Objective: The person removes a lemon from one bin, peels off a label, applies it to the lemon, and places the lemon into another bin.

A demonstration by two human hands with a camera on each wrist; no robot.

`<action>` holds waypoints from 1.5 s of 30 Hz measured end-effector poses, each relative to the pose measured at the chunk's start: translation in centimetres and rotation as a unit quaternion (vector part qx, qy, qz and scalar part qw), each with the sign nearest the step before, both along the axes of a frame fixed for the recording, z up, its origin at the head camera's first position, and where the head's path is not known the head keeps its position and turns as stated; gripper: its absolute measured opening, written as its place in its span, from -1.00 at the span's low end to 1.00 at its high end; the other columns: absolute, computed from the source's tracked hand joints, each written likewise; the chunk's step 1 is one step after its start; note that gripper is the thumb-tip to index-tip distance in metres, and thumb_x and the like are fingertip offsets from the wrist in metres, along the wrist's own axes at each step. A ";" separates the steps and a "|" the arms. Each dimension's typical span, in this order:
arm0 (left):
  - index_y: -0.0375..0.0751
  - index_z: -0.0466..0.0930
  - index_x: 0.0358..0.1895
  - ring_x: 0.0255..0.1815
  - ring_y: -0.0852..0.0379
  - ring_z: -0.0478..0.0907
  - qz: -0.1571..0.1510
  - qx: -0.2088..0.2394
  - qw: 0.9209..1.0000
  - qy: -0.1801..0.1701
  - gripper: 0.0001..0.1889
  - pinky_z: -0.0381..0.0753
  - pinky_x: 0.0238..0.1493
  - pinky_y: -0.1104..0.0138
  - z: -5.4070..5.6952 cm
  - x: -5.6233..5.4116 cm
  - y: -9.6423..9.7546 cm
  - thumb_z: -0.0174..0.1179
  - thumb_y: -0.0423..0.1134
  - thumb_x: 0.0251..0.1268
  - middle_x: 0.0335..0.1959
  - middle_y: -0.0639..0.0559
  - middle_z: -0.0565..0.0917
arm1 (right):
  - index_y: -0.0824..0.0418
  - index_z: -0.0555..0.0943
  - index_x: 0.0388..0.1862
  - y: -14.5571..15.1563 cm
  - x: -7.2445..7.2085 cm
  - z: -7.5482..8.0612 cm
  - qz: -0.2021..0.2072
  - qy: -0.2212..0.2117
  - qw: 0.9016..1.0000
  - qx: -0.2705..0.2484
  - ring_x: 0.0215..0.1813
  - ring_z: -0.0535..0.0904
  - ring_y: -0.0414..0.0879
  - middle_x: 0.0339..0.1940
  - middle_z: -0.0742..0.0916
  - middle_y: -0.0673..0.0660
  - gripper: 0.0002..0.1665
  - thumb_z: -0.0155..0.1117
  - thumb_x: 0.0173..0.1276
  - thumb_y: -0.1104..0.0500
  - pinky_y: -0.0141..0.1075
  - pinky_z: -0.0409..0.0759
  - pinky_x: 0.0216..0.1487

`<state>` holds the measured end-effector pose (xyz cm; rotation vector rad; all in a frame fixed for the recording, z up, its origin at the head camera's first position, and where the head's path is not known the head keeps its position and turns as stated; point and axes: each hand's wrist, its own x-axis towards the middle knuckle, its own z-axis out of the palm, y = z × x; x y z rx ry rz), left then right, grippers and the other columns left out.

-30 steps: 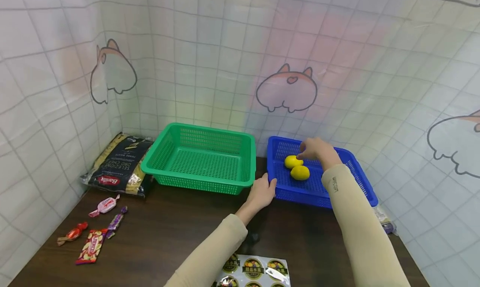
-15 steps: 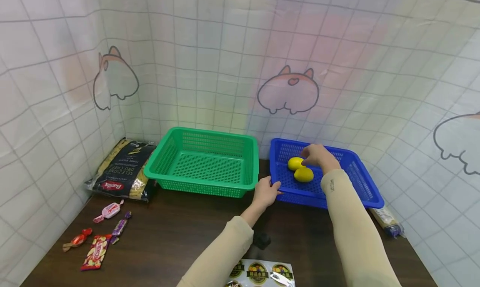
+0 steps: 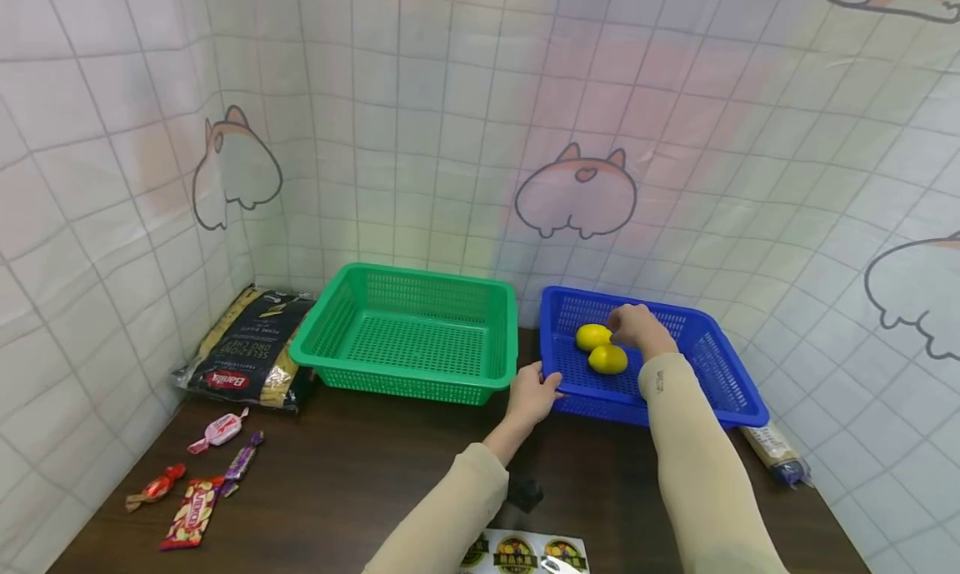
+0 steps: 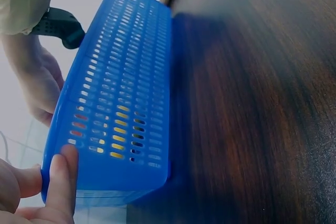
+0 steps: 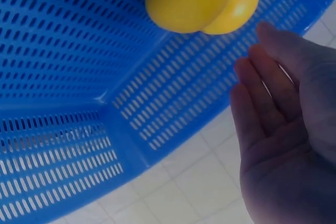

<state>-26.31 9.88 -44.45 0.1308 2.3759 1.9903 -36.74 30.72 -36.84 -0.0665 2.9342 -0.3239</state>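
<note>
In the head view, two yellow lemons lie side by side in the left part of a blue plastic basket (image 3: 701, 395): a rear lemon (image 3: 592, 336) and a front lemon (image 3: 609, 360). My left hand (image 3: 532, 397) pinches the basket's rim at its front left corner, as the left wrist view also shows. Over the basket, my right hand (image 3: 641, 326) reaches down with its fingers loosely bent beside the rear lemon. The right wrist view has that hand (image 5: 283, 108) holding nothing, a little apart from the lemons.
Left of the blue basket stands a green basket (image 3: 405, 382). Farther left are a bag of pasta (image 3: 251, 349) and several wrapped sweets, including a pink one (image 3: 220, 430). A sticker sheet (image 3: 517, 549) lies at the front. A plastic-wrapped pack (image 3: 776, 455) sits at right.
The head view has tilted, so the scene sits slightly lower. Both hands keep nearly the same places at the blue basket, and the lemons have not visibly moved in it.
</note>
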 end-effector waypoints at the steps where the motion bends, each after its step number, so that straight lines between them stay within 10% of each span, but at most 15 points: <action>1: -0.34 0.57 0.17 -0.23 0.09 0.78 -0.002 0.002 1.000 -0.001 -0.68 0.77 -0.14 0.30 -0.1 0.0 0.0 0.07 -0.24 0.52 -0.02 -0.24 0.76 | 0.32 0.54 0.28 -0.1 0.0 -0.1 -0.002 -0.001 1.000 -0.001 0.32 0.51 0.29 0.27 0.62 0.36 -0.56 0.20 0.45 0.25 0.18 0.50 0.33; 31: -0.33 0.56 0.19 -0.17 0.06 0.79 -0.002 0.006 1.000 -0.011 -0.67 0.77 -0.09 0.27 0.2 0.2 0.0 0.09 -0.24 0.51 -0.01 -0.21 0.76 | 0.18 0.61 0.22 -0.5 -0.4 -1.0 -0.022 -0.087 0.996 0.029 0.33 0.45 0.35 0.41 0.49 0.38 -0.44 0.42 0.21 0.32 0.21 0.54 0.25; 45: -0.36 0.55 0.21 -0.18 0.08 0.78 -0.005 -0.009 1.000 -0.016 -0.65 0.77 -0.10 0.28 0.0 0.2 0.0 0.08 -0.24 0.52 -0.03 -0.19 0.77 | 0.06 0.61 0.27 -3.0 3.5 -0.3 -0.060 -0.077 0.995 0.038 0.20 0.46 0.15 0.31 0.59 0.29 -0.30 0.48 0.12 0.39 0.13 0.50 0.37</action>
